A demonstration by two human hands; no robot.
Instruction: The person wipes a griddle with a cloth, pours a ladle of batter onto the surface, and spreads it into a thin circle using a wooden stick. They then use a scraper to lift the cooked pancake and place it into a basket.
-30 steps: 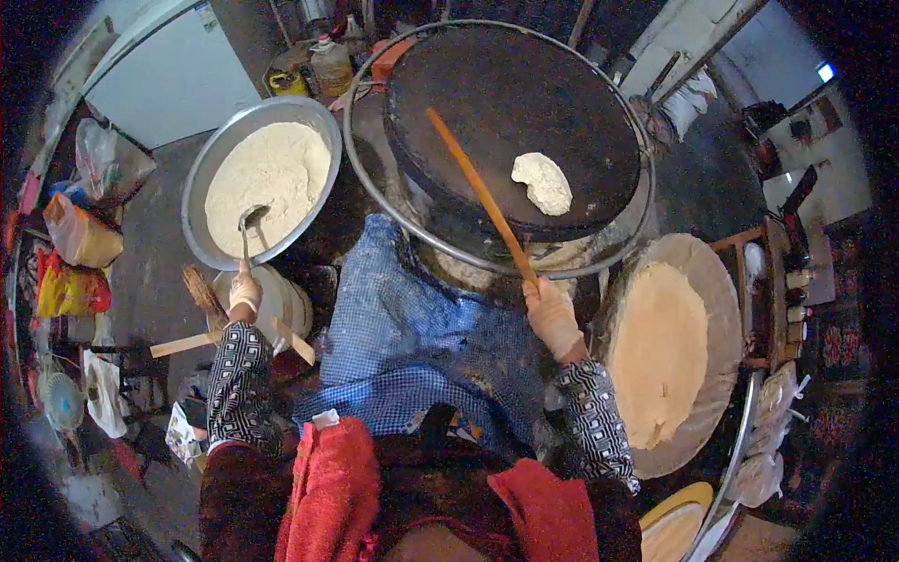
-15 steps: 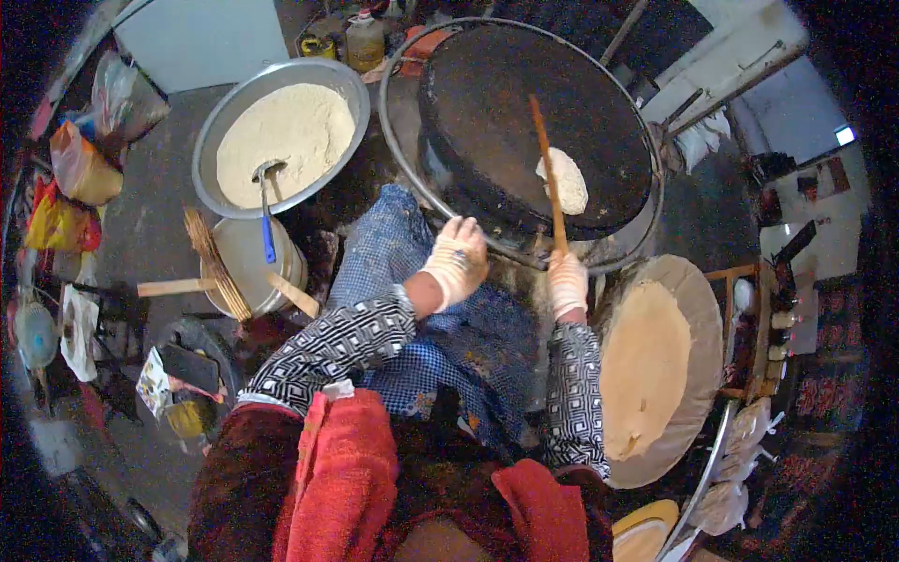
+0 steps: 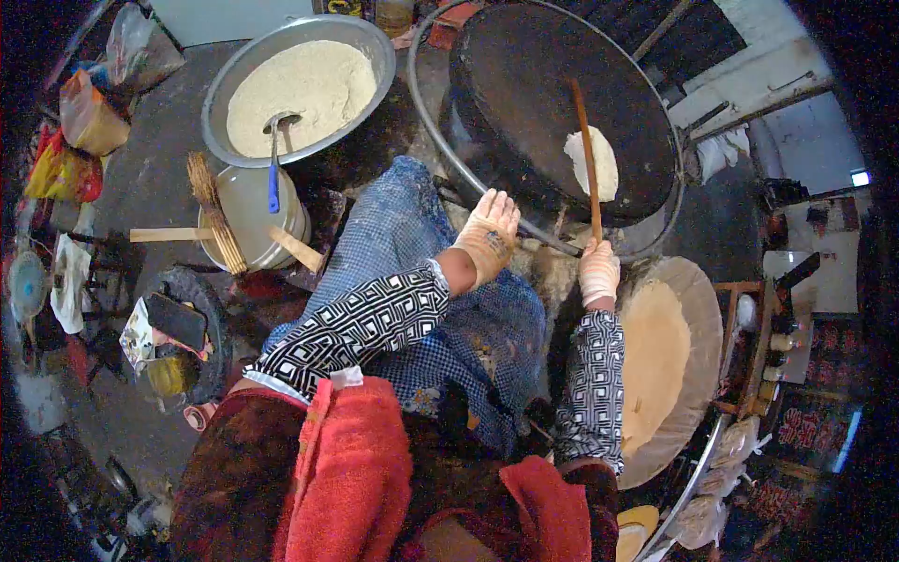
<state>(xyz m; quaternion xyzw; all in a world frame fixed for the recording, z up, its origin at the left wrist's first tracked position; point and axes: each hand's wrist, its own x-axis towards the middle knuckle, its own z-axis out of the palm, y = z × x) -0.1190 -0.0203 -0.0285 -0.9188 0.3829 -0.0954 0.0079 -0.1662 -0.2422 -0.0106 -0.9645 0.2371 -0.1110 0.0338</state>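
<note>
Your right hand grips the slim brown wooden stick across pale, oval dough on the round black griddle, where uneven pressure could tear it, while your left hand, fingers extended, seems empty.

Reaches the left forearm diagonally inward and forward, from the lower left toward the middle of the head view. Bares the left wrist below the left hand, turned back side up and marked with a dark smudge, with its fingers close together, loosely extended and pointing ahead. Stretches the right forearm almost straight forward, with the right wrist nearly in line. Curls the right hand into a closed grip, apart from the left and slightly lower in view.
</note>
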